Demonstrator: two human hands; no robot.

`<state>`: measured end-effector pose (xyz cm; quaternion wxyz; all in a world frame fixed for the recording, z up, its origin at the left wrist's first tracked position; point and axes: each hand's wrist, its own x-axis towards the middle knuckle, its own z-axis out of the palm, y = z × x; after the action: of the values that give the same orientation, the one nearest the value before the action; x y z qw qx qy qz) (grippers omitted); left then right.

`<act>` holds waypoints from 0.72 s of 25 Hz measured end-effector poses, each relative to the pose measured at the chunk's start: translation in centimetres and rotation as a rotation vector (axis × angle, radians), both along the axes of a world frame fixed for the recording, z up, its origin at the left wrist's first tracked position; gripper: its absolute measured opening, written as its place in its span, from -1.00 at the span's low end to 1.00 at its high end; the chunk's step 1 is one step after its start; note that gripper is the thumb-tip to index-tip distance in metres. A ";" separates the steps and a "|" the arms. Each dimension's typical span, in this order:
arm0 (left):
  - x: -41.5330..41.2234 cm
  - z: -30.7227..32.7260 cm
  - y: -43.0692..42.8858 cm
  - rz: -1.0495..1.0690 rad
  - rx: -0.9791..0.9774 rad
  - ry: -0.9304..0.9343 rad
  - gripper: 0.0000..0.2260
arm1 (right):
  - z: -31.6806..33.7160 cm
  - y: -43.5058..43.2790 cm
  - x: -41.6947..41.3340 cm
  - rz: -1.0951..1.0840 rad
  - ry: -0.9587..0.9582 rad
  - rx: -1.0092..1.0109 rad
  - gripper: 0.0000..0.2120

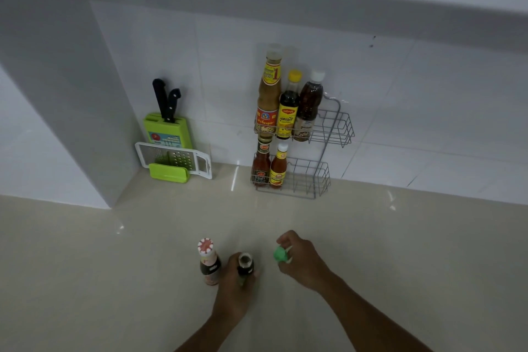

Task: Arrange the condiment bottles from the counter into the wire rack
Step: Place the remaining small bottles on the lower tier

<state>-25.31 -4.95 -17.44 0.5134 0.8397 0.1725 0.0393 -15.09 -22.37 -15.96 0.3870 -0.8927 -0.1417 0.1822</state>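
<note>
A grey two-tier wire rack (340,126) stands against the tiled wall. Its upper tier holds three bottles: a tall tan sauce bottle (268,94), a dark yellow-capped bottle (288,111) and a brown white-capped bottle (308,106). The lower tier holds two red sauce bottles (268,166). On the counter near me, my left hand (231,291) grips a dark bottle (245,264) whose cap is off. Pinched in my right hand (303,260) is a green cap (281,254), just right of that bottle. A dark bottle with a red-and-white cap (208,261) stands left of my left hand.
A green knife block (168,131) with two black-handled knives sits in the corner at the left. A white grater (174,160) leans in front of it. The right halves of both rack tiers hold nothing. The beige counter (114,280) stretches all around.
</note>
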 end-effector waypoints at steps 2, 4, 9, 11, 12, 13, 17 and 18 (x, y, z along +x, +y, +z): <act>0.6 0.4 -0.1 -0.090 0.005 -0.019 -0.74 | 2.3 0.3 0.8 0.006 -0.039 0.073 -0.65; 1.9 1.3 -0.5 -0.143 0.035 -0.086 -0.69 | 4.9 0.3 1.8 0.062 -0.054 0.143 -0.67; 5.4 7.1 -1.0 -0.248 0.027 -0.200 -0.69 | 12.8 -0.7 5.0 0.116 0.060 0.335 -0.56; 6.6 10.1 -1.0 -0.264 -0.041 -0.179 -0.70 | 15.3 -1.2 5.7 0.120 0.037 0.359 -0.49; 7.1 11.4 -1.0 -0.257 -0.059 -0.144 -0.70 | 16.4 -1.4 6.0 0.127 0.021 0.374 -0.46; 7.6 12.6 -0.8 -0.256 -0.055 -0.105 -0.68 | 17.4 -1.5 6.3 0.142 0.008 0.384 -0.43; 9.5 15.9 0.8 -0.348 0.014 -0.045 -0.64 | 20.2 -1.1 7.2 0.298 -0.065 0.340 -0.41; 10.0 16.6 1.3 -0.375 -0.015 -0.033 -0.66 | 20.8 -0.9 7.4 0.337 -0.101 0.331 -0.44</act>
<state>-15.36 -3.61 -0.87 0.5206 0.8526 0.0047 -0.0448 -7.70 -23.31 4.80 0.4845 -0.7889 -0.3358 0.1738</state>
